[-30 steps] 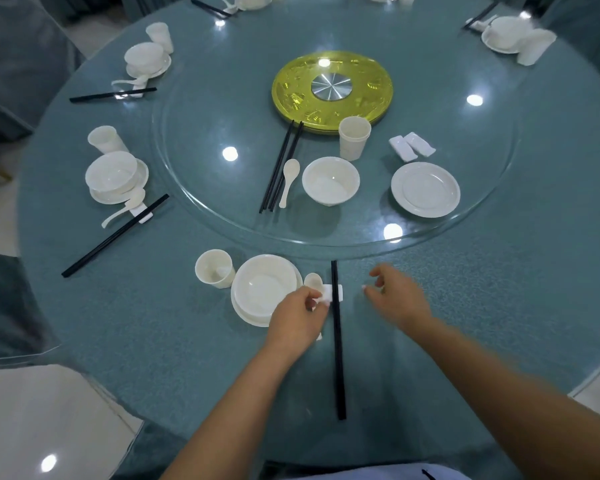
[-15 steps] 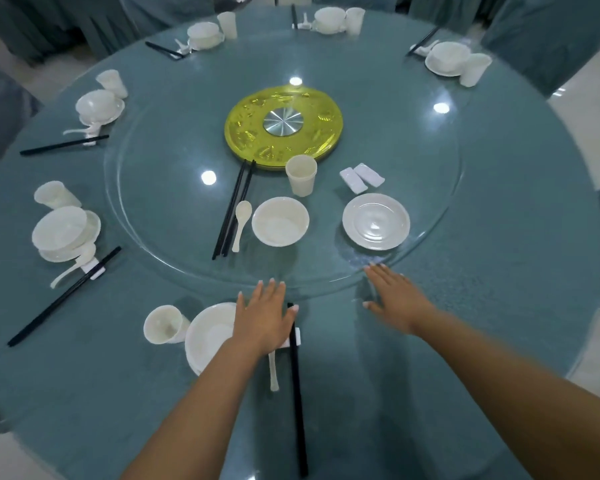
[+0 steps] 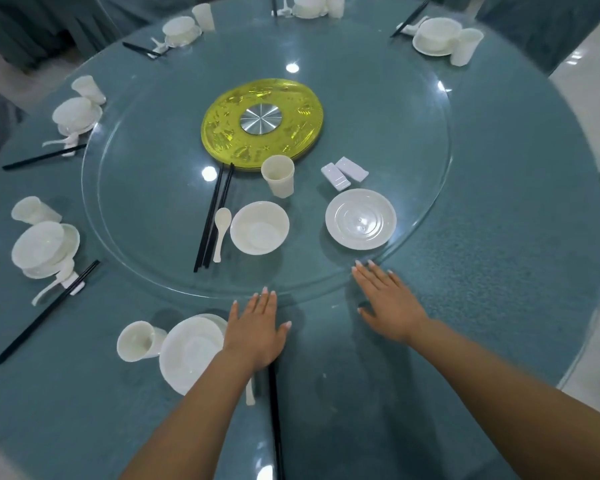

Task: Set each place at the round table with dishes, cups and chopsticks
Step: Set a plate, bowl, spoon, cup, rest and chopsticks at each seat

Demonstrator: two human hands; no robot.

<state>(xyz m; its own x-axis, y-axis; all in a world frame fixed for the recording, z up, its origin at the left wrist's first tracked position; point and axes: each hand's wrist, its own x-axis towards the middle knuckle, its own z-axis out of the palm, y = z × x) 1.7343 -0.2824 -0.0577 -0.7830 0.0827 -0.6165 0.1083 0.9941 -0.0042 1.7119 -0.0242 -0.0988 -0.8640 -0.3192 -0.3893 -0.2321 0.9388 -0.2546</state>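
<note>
My left hand [image 3: 258,329] is flat with straight fingers, its tips at the near rim of the glass turntable [image 3: 125,233]. It covers part of the near place setting: a white bowl on a plate [image 3: 191,351], a cup [image 3: 137,341], a spoon [image 3: 250,393] and black chopsticks [image 3: 275,410]. My right hand [image 3: 388,301] is also flat, fingertips touching the turntable edge below a white plate [image 3: 361,218]. On the turntable lie a white bowl [image 3: 259,227], a cup [image 3: 278,175], a spoon [image 3: 220,232], black chopsticks [image 3: 213,216] and two chopstick rests [image 3: 343,171].
A yellow disc with a steel hub [image 3: 262,121] marks the turntable centre. Finished settings ring the blue table: left [image 3: 44,249], far left [image 3: 75,116], back left [image 3: 182,29], back [image 3: 309,8] and back right [image 3: 440,34]. Covered chairs surround the table.
My left hand let go of the spoon beside the near bowl and opened flat. Both hands moved forward to the turntable's near edge. The view has shifted closer over the table.
</note>
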